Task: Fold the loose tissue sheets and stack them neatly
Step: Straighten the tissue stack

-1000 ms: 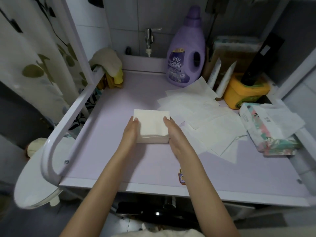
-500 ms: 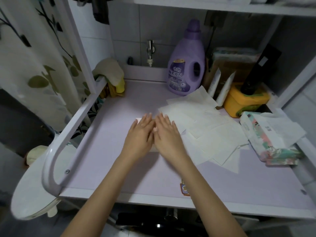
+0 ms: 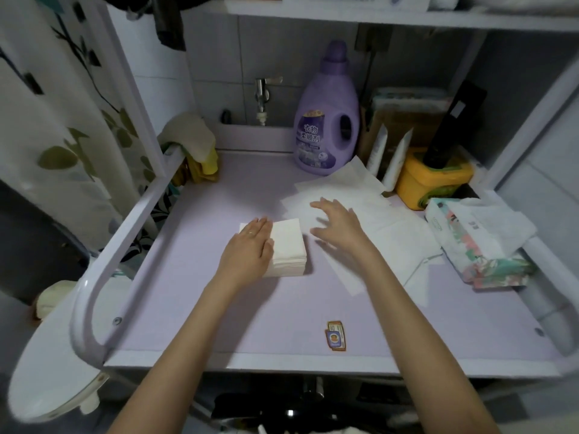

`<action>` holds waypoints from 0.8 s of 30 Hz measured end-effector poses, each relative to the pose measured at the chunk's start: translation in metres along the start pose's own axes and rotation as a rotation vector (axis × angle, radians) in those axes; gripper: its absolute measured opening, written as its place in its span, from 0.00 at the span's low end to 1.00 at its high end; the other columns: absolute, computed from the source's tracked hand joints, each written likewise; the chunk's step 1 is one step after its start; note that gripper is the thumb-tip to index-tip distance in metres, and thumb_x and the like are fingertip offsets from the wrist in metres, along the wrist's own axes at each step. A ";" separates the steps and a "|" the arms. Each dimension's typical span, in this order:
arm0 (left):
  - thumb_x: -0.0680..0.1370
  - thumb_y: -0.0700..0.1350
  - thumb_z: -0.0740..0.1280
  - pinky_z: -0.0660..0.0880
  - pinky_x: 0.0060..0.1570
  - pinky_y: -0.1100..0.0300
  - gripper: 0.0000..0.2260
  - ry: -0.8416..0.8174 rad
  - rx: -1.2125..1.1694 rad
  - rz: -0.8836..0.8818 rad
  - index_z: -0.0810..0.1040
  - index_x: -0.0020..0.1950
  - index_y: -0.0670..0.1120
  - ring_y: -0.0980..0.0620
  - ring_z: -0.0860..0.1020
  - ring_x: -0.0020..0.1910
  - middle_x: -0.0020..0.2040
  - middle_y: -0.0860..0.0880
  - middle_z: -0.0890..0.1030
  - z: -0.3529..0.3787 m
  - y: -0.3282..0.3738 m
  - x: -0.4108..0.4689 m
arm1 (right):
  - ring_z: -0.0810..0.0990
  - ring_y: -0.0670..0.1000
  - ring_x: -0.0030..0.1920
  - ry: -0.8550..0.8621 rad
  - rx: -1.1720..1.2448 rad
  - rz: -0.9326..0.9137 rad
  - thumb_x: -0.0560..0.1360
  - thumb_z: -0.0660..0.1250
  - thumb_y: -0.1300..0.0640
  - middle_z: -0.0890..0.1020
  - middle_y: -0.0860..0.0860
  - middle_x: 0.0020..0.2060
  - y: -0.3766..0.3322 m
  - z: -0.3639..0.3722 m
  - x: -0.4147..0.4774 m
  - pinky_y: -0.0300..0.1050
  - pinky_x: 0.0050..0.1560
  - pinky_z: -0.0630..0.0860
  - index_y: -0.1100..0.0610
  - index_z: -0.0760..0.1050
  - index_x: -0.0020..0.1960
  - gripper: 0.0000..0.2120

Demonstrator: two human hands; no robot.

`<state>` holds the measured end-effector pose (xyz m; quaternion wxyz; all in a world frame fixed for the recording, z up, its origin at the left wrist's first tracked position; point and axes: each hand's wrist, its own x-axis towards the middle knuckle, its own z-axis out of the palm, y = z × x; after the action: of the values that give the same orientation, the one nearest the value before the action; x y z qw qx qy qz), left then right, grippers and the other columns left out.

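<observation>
A squarish cream stack of folded tissues [image 3: 286, 245], edges aligned, lies flat under the left hand [image 3: 249, 250], fingers together; the right hand [image 3: 340, 225], fingers spread, hovers over loose sheets [image 3: 385, 227].

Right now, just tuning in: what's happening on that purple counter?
A person is sorting tissues on the purple counter. The left hand rests flat on a stack of folded tissues, fingers straight. The right hand, open with fingers spread, is over the loose sheets lying to the stack's right; blur hides whether it touches them. Several sheets are not yet folded. An opened tissue pack lies further right.
</observation>
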<state>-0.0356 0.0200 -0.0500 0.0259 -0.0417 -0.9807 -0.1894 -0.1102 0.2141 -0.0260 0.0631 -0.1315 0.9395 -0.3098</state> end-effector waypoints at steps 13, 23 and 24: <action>0.82 0.58 0.49 0.54 0.72 0.44 0.24 -0.102 0.204 -0.055 0.53 0.78 0.53 0.52 0.48 0.78 0.79 0.49 0.51 -0.005 0.014 -0.003 | 0.71 0.55 0.68 0.263 -0.297 -0.101 0.81 0.60 0.55 0.82 0.52 0.50 0.050 0.020 0.010 0.52 0.74 0.44 0.57 0.78 0.53 0.10; 0.83 0.54 0.52 0.56 0.70 0.55 0.22 0.318 -0.131 0.015 0.60 0.76 0.50 0.53 0.60 0.75 0.76 0.50 0.63 -0.040 0.029 -0.011 | 0.62 0.44 0.27 0.685 0.428 -0.188 0.82 0.57 0.57 0.64 0.47 0.27 -0.013 -0.027 -0.023 0.41 0.30 0.59 0.59 0.67 0.46 0.08; 0.82 0.53 0.58 0.60 0.68 0.58 0.23 0.322 -0.317 0.032 0.60 0.76 0.50 0.54 0.62 0.73 0.75 0.52 0.64 -0.044 0.038 -0.013 | 0.62 0.43 0.27 0.676 0.516 -0.202 0.82 0.57 0.59 0.64 0.47 0.28 -0.023 -0.035 -0.030 0.38 0.29 0.58 0.58 0.67 0.45 0.08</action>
<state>-0.0181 0.0379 0.0039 0.1782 -0.0298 -0.9211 -0.3449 -0.0838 0.2243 0.0172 -0.2481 -0.0940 0.7816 -0.5645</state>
